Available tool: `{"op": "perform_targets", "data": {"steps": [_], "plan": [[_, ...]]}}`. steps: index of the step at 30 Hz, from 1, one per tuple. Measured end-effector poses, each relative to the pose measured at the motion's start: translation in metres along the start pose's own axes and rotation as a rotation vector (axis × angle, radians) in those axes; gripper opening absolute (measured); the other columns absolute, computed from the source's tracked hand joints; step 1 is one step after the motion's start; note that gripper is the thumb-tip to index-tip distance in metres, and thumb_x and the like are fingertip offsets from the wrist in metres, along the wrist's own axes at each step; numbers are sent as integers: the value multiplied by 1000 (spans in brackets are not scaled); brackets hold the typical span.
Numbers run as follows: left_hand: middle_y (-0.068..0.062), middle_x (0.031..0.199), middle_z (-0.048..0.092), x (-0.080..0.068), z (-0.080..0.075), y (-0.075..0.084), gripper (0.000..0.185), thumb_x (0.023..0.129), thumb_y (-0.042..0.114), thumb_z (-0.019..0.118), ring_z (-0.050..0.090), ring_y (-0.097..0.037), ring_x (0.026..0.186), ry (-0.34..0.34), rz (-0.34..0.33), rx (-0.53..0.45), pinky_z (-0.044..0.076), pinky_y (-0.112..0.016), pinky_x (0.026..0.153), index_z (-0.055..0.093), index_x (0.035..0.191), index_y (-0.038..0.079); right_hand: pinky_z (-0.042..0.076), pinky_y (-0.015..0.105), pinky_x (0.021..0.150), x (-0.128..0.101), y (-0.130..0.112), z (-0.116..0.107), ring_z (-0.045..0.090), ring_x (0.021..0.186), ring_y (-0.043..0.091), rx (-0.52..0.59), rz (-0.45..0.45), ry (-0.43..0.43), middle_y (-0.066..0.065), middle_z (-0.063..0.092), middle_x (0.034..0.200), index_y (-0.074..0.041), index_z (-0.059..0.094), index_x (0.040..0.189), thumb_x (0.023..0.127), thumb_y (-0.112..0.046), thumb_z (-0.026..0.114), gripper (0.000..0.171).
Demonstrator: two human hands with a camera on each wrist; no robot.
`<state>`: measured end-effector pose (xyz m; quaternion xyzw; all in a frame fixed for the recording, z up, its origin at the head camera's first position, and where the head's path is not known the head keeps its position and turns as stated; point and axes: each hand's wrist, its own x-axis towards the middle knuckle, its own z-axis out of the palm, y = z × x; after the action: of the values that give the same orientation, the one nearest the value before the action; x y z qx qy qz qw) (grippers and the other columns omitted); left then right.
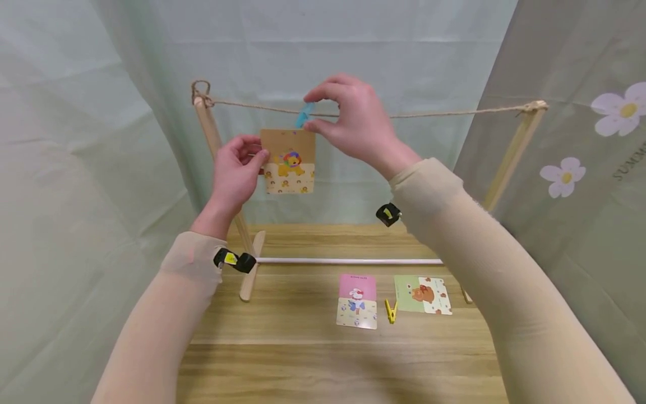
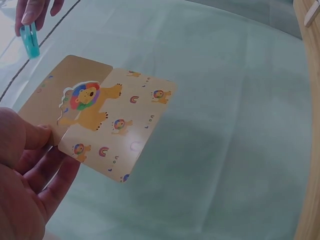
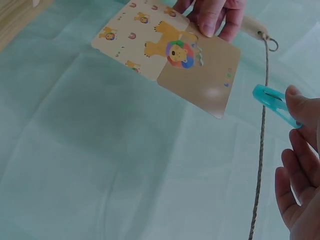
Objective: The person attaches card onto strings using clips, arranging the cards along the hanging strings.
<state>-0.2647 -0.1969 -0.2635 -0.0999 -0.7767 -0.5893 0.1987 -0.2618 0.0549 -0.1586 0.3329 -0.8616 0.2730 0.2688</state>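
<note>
A tan card with a lion picture (image 1: 289, 174) hangs from my left hand (image 1: 237, 171), which pinches its left edge between thumb and fingers. In the left wrist view the lion card (image 2: 135, 100) is apart from the clothespin. My right hand (image 1: 355, 115) pinches a blue clothespin (image 1: 305, 114) between thumb and forefinger. The clothespin (image 3: 272, 100) is beside the twine (image 3: 261, 160) in the right wrist view; whether it grips the twine I cannot tell. In the head view the card's top edge lies just below the clothespin and the line.
Wooden posts (image 1: 515, 151) hold the twine at both ends, with a white rod (image 1: 348, 261) low between them. On the wooden table (image 1: 282, 359) lie a pink rabbit card (image 1: 357, 314), a green bear card (image 1: 406, 289) and a yellow clothespin (image 1: 391, 312).
</note>
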Motion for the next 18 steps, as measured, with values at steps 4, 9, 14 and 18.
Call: {"op": "perform_targets", "data": {"steps": [4,9,14,18], "plan": [[-7,114,69,1,-1,-1,25,108,10,64,69,-16,100,21,10,-12,59,-23,82,64,132,0,42,22,106,3,-3,-1,59,123,16,-42,12,13,-1,68,124,-12,80,122,93,-30,87,34],[-6,111,69,3,-3,1,23,108,8,64,68,-14,97,42,23,-23,59,-22,80,65,129,1,40,23,106,7,-8,-3,55,123,21,-91,9,39,1,67,125,-12,82,119,93,-31,88,33],[-7,114,68,6,-3,7,26,108,11,65,68,-16,99,52,31,5,59,-23,83,65,131,1,39,20,106,15,-13,-7,52,128,18,-137,37,18,-2,65,130,-16,81,122,95,-34,85,34],[-9,117,68,8,-1,10,27,109,13,64,67,-18,101,41,28,24,59,-26,86,64,134,2,38,18,107,21,-16,-7,50,132,14,-163,74,-13,-6,63,135,-19,80,125,95,-37,84,35]]}}
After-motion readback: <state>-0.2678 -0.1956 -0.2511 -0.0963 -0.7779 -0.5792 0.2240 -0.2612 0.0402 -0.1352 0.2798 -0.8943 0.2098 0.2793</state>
